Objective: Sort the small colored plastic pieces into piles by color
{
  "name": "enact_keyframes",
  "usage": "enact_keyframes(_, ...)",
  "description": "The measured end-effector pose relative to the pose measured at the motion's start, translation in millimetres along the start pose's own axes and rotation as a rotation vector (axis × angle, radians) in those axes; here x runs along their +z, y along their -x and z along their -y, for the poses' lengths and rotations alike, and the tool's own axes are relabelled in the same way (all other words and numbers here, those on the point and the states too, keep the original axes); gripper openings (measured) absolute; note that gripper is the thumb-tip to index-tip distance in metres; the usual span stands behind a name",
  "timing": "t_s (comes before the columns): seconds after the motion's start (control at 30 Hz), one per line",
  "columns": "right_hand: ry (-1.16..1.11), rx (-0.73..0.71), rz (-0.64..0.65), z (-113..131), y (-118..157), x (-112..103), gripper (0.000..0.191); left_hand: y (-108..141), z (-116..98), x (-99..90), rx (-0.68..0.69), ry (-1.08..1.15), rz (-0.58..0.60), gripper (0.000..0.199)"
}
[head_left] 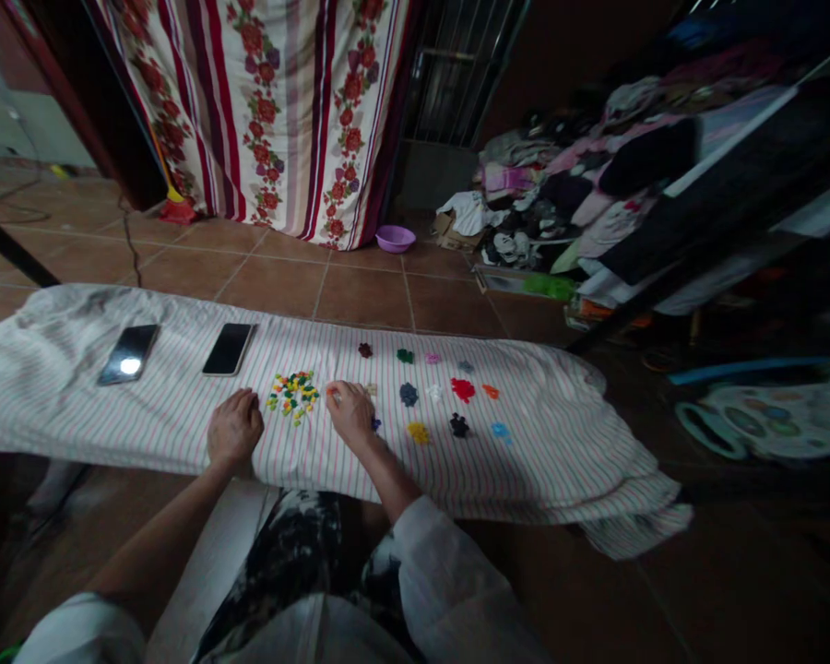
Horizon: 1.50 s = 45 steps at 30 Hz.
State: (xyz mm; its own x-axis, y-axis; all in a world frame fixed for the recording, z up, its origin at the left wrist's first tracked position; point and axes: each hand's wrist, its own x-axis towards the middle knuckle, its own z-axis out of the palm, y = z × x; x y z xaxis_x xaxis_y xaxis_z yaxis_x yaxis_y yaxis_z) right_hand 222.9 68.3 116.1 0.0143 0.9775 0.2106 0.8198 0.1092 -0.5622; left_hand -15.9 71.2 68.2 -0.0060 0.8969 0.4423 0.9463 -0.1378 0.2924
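Observation:
A loose pile of small green, yellow, orange and white pieces [294, 395] lies on the striped cloth [304, 461]. Just right of it, my right hand [349, 410] pinches a small orange piece [333, 391] at its fingertips. My left hand [236, 428] rests on the cloth left of the pile, fingers curled; what it holds, if anything, is hidden. Sorted by colour, several small heaps spread to the right, among them red [463, 389], yellow [419, 432], black [459, 425], dark green [405, 356] and light blue [502, 432]. My right hand partly covers a beige heap and a dark blue heap.
Two phones, one [129, 354] at the far left and another [228, 349] nearer the pile, lie on the cloth. Beyond are a floral curtain [283, 120], a purple basin [395, 240] and heaped clothes [560, 184]. A dark slanting bar [615, 318] stands at the right.

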Motion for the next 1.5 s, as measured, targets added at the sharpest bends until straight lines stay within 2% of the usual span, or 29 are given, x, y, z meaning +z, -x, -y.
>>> enact_keyframes(0.27, -0.086, 0.038, -0.105, -42, 13, -14, 0.016, -1, -1, -2.3, -0.009, -0.021, 0.016, 0.032)
enact_keyframes(0.47, -0.122, 0.115, -0.147, -55, 23, -17, 0.019, -1, -5, -6.7, -0.021, -0.008, 0.032, 0.033)
enact_keyframes(0.73, -0.176, 0.092, -0.258, -74, 34, -29, 0.023, 0, -8, -9.5, -0.03, -0.018, 0.034, 0.033)
enact_keyframes(0.97, -0.168, 0.146, -0.398, -113, 48, -41, 0.025, 1, -8, -11.0, -0.003, -0.039, 0.028, 0.034)
enact_keyframes(1.2, -0.109, 0.192, -0.584, -160, 57, -72, 0.032, 2, -5, -9.1, -0.007, -0.052, 0.032, 0.036)
enact_keyframes(1.5, 0.016, 0.37, -0.584, -227, 56, -129, 0.037, 3, -5, -8.4, -0.036, -0.023, 0.033, 0.035)
